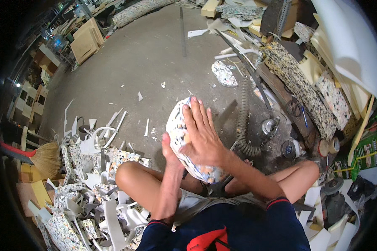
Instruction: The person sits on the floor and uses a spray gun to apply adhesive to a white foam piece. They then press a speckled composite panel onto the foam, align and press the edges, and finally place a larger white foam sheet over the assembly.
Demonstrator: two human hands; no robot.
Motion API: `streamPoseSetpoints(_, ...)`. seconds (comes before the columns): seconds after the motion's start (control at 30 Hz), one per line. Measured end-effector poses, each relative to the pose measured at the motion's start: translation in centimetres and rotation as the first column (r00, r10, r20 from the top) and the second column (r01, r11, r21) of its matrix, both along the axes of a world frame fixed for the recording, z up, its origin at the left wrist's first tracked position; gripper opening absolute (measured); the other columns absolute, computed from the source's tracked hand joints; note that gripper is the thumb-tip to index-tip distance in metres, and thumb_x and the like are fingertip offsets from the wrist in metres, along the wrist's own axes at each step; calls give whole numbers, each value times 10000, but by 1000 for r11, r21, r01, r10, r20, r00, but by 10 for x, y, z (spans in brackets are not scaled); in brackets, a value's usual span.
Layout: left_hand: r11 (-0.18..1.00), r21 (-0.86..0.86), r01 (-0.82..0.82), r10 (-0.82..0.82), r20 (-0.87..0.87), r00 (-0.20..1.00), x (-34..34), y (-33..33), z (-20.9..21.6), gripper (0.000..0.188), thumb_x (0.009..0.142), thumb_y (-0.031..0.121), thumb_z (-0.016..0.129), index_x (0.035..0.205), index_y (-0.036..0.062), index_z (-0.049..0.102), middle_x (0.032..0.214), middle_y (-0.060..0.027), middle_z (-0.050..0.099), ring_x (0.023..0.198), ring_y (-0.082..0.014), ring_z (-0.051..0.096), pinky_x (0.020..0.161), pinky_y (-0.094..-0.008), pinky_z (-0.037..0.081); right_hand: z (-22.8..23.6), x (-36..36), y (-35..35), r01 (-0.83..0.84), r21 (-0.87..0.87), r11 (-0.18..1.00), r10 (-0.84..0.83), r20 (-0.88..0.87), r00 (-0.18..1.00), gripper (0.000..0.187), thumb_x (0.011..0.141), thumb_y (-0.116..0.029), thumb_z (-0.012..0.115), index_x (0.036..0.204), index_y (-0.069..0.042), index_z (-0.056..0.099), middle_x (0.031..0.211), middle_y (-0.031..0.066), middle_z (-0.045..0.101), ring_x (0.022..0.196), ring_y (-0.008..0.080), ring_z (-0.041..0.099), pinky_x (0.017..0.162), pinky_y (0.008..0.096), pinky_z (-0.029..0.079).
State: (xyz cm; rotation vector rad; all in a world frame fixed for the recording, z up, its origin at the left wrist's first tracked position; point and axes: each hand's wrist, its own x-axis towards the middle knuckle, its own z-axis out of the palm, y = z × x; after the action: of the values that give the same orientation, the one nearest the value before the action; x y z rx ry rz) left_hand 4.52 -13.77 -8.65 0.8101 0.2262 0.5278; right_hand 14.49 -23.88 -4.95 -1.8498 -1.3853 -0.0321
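Note:
A rounded, padded piece of speckled multicoloured foam (176, 121) is held up in front of my lap, its long side tilted. My left hand (171, 152) grips its lower left edge, with the thumb up along the side and the other fingers hidden behind it. Across its face lies my right hand (203, 136), flat, fingers stretched toward the top edge and the thumb resting on the foam. Farther off on the floor is a similar speckled foam piece (224, 74).
White and speckled foam offcuts (88, 188) are heaped at my left, beside a straw broom (46, 159). On the right are a coiled hose (242, 121), a low wooden beam (287, 98) and long foam slabs (299, 77). Boards (87, 42) lean at the far left.

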Motion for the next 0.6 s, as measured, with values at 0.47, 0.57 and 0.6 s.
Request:
streamPoseSetpoints(0.47,750,484,452,219,-826,520,41,234,-19,1005,897,801,479,1530,22,421,1436,-272,556,1345,-395,530,1119,-480,431,-156,69,-92,179,-525,832,-204,11,979,530,827,-539,776,875,-26,651,713,197,672,662,416,677,594,480,516)
streamPoseSetpoints(0.57,486,738,468,493,-674,551,15,301,-2,854,944,660,572,1466,-13,509,1403,-280,586,1313,-388,569,1079,-472,462,-209,31,-43,221,-609,762,-422,-206,883,512,858,-482,753,865,18,640,748,251,674,740,459,686,675,536,533)
streamPoseSetpoints(0.6,455,775,439,515,-631,580,4,317,-11,794,952,602,597,1440,-21,533,1375,-273,608,1281,-379,594,1055,-460,479,-234,21,-26,245,-593,767,-462,-245,852,508,865,-465,745,856,31,638,756,263,675,754,475,686,695,556,532)
